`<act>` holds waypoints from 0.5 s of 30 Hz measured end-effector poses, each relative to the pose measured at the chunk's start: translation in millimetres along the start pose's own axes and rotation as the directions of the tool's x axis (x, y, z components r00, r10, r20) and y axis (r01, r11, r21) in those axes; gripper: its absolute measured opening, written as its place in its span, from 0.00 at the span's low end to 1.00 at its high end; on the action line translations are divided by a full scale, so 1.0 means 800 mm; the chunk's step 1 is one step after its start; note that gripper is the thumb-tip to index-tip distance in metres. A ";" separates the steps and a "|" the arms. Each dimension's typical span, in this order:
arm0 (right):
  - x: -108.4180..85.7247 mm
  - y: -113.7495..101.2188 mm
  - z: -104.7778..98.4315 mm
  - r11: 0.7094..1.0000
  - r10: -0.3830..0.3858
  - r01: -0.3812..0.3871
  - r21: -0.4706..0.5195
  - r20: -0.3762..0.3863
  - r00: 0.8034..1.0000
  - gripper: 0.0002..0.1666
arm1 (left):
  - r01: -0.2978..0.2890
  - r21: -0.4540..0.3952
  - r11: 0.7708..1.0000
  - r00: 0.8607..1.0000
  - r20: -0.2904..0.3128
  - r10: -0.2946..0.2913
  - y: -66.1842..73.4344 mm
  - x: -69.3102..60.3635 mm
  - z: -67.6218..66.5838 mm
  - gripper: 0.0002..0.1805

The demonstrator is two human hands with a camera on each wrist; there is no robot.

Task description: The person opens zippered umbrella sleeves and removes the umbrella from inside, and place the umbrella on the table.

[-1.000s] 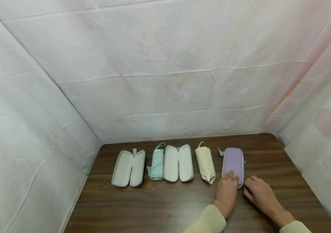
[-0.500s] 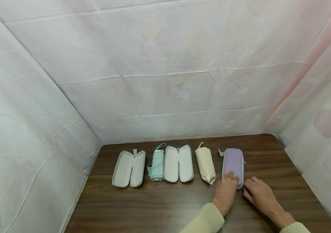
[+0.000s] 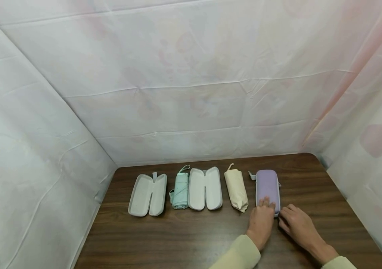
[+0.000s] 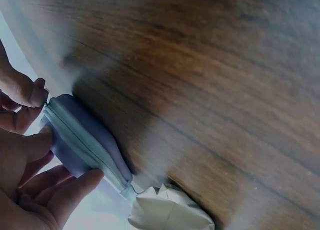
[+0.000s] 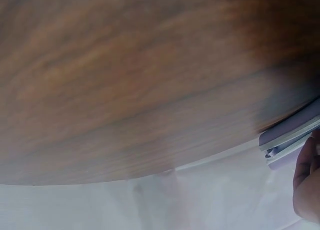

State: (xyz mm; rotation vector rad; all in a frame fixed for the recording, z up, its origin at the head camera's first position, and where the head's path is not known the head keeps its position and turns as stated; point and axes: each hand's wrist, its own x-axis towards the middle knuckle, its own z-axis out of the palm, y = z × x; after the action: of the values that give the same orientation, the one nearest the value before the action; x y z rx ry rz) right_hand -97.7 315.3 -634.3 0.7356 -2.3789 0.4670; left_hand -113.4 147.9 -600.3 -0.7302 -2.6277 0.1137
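A purple zip case (image 3: 267,185) lies on the table at the right of the row, with a pale loop strap at its far end. My left hand (image 3: 260,224) grips its near end, fingers over the top and thumb at the side in the left wrist view. At the near right corner, my right hand (image 3: 298,226) pinches the zipper pull (image 4: 46,102) between thumb and finger. A pale zipper (image 4: 82,140) runs along the case's side. In the right wrist view, the zip case (image 5: 287,137) shows a gap along part of its zipper.
Left of the purple case lie a cream folded umbrella (image 3: 236,189) in its sleeve, an open white-lined case (image 3: 196,188), a mint folded umbrella (image 3: 181,190) and another open case (image 3: 142,196). Pale curtains (image 3: 177,112) enclose the brown wooden table (image 3: 164,239).
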 end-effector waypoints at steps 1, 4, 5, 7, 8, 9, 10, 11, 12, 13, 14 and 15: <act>0.000 0.000 0.000 1.000 0.003 -0.003 -0.003 0.001 1.000 0.10 | -0.008 0.013 1.000 1.000 -0.011 0.009 -0.001 -0.001 0.000 0.14; -0.001 0.000 0.000 1.000 0.010 -0.010 -0.008 0.000 1.000 0.12 | -0.048 0.037 0.998 0.998 -0.044 0.049 -0.006 -0.002 -0.001 0.15; -0.002 0.000 0.000 1.000 0.010 -0.010 -0.010 -0.001 1.000 0.12 | -0.063 0.035 0.997 0.997 -0.050 0.065 -0.009 -0.002 -0.001 0.15; -0.001 0.000 0.000 1.000 0.007 -0.007 -0.013 -0.005 1.000 0.12 | -0.104 0.016 0.994 0.994 -0.040 0.105 -0.016 -0.001 -0.002 0.17; -0.001 0.000 0.000 1.000 0.005 -0.005 -0.013 -0.007 1.000 0.11 | -0.127 -0.004 0.992 0.992 -0.028 0.127 -0.021 0.000 -0.002 0.17; -0.001 0.000 0.000 1.000 0.002 -0.002 -0.014 -0.010 1.000 0.11 | -0.153 -0.023 0.988 0.988 -0.006 0.153 -0.025 0.002 -0.003 0.18; 0.000 0.001 0.000 1.000 -0.002 0.002 -0.015 -0.013 1.000 0.11 | -0.181 -0.046 0.983 0.983 0.022 0.182 -0.030 0.004 -0.003 0.18; 0.000 0.001 0.001 1.000 -0.005 0.005 -0.016 -0.016 1.000 0.11 | -0.210 -0.062 0.976 0.975 0.060 0.214 -0.035 0.006 -0.004 0.19; 0.000 0.001 0.001 1.000 -0.008 0.007 -0.018 -0.018 1.000 0.10 | -0.245 -0.075 0.967 0.962 0.103 0.251 -0.040 0.009 -0.004 0.20; 0.000 0.002 0.001 1.000 -0.010 0.010 -0.019 -0.019 1.000 0.10 | -0.276 -0.086 0.957 0.947 0.147 0.286 -0.044 0.013 -0.005 0.21; 0.000 0.002 0.001 1.000 -0.011 0.011 -0.020 -0.019 1.000 0.10 | -0.300 -0.106 0.948 0.929 0.194 0.315 -0.049 0.016 -0.006 0.24; 0.000 0.003 0.000 1.000 -0.012 0.012 -0.022 -0.017 1.000 0.10 | -0.319 -0.125 0.939 0.909 0.239 0.341 -0.053 0.019 -0.006 0.26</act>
State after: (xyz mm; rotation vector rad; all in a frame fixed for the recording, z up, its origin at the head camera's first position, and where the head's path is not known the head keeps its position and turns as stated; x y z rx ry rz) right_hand -99.1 317.0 -634.9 0.7327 -2.3585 0.4395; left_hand -143.6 119.0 -582.1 -1.2663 -2.7362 0.2095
